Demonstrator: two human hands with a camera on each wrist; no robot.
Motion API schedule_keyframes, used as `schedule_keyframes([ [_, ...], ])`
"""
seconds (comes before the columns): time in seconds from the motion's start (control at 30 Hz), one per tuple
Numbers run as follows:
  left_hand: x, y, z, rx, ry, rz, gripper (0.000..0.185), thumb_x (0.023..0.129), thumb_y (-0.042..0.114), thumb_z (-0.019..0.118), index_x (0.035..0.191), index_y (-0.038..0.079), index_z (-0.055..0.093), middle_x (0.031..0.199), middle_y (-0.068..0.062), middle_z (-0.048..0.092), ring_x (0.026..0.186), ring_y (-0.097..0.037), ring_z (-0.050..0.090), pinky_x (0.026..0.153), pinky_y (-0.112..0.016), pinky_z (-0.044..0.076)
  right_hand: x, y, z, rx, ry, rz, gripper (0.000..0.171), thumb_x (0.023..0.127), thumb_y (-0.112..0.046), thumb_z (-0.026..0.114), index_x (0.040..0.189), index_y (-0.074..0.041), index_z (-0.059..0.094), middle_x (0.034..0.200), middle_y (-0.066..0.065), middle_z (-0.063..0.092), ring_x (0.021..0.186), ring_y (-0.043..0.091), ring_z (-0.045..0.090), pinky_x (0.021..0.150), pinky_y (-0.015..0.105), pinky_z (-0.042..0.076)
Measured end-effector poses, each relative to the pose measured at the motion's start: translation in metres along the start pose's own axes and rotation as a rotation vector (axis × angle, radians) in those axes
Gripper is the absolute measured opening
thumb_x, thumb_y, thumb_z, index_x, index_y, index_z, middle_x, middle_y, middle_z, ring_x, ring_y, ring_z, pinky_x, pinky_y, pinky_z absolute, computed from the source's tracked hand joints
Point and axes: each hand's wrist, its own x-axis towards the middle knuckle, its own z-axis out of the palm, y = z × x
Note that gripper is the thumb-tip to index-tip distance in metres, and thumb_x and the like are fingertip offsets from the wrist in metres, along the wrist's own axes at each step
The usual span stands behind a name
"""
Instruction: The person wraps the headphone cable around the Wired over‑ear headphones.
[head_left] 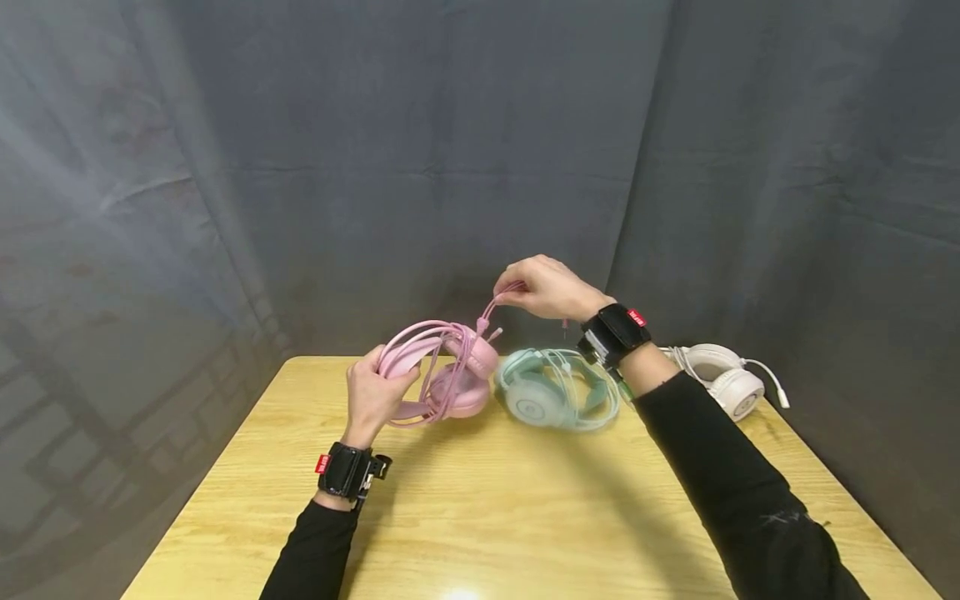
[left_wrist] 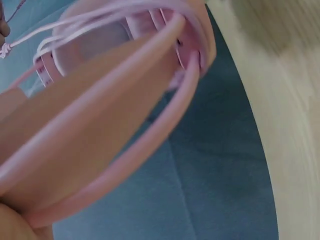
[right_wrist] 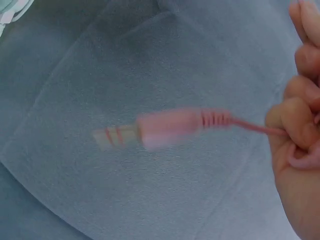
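Note:
My left hand (head_left: 372,398) grips the headband of a pink headset (head_left: 468,392), which it holds up over the back of the table. Thin pink cable is looped around the ear cups and band. Up and to the right, my right hand (head_left: 551,287) pinches the pink cable (head_left: 489,310), pulled taut from the headset. In the right wrist view a pink audio plug (right_wrist: 170,129) with a bare metal tip dangles, blurred, from the curled fingers. The left wrist view shows the twin-tube pink headband (left_wrist: 120,165) close up, with the left fingers at its lower left corner.
A mint-green headset (head_left: 536,404) with its cable lies at the back of the wooden table (head_left: 480,517), under the right forearm. Farther right, a white headset (head_left: 735,387) with a boom mic sits near the right edge. Grey curtains (head_left: 450,167) stand behind and on both sides.

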Motion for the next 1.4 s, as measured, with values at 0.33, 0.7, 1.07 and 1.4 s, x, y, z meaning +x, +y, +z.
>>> schedule_keyframes([
  [0.33, -0.002, 0.001, -0.006, -0.075, -0.148, -0.008, 0.016, 0.067, 0.007, 0.079, 0.078, 0.005, 0.068, 0.067, -0.005, 0.063, 0.059, -0.009, 0.052, 0.053, -0.023, 0.041, 0.0, 0.002, 0.012, -0.057, 0.162, -0.088, 0.011, 0.089, -0.029, 0.07, 0.093, -0.021, 0.077, 0.081, -0.01, 0.065, 0.066, 0.007, 0.053, 0.059, 0.026, 0.042],
  [0.7, 0.004, 0.001, -0.02, -0.287, -0.215, -0.054, 0.019, 0.071, -0.009, 0.072, 0.09, -0.005, 0.069, 0.067, 0.012, 0.057, 0.061, -0.005, 0.05, 0.056, -0.019, 0.042, 0.001, 0.02, 0.013, -0.05, 0.223, -0.041, 0.013, 0.092, -0.026, 0.068, 0.097, -0.019, 0.077, 0.078, -0.007, 0.062, 0.065, 0.008, 0.051, 0.059, 0.027, 0.04],
  [1.07, 0.009, -0.006, -0.031, -1.026, -0.474, -0.137, 0.023, 0.081, -0.015, 0.046, 0.076, 0.007, 0.053, 0.046, 0.007, 0.029, 0.035, -0.014, 0.01, 0.029, -0.032, 0.002, -0.018, 0.064, 0.034, 0.166, 0.202, 0.161, 0.02, 0.097, -0.023, 0.061, 0.105, -0.01, 0.074, 0.078, 0.006, 0.064, 0.061, 0.014, 0.052, 0.055, 0.026, 0.044],
  [1.4, 0.011, -0.011, -0.032, -1.453, -0.782, -0.366, 0.037, 0.094, -0.007, 0.02, 0.079, 0.008, 0.049, 0.056, 0.001, 0.014, 0.04, -0.01, 0.009, 0.034, -0.019, 0.008, -0.035, 0.076, 0.057, 0.09, 0.175, 0.133, 0.02, 0.098, -0.014, 0.058, 0.108, -0.003, 0.072, 0.095, 0.008, 0.07, 0.079, 0.018, 0.059, 0.07, 0.034, 0.049],
])
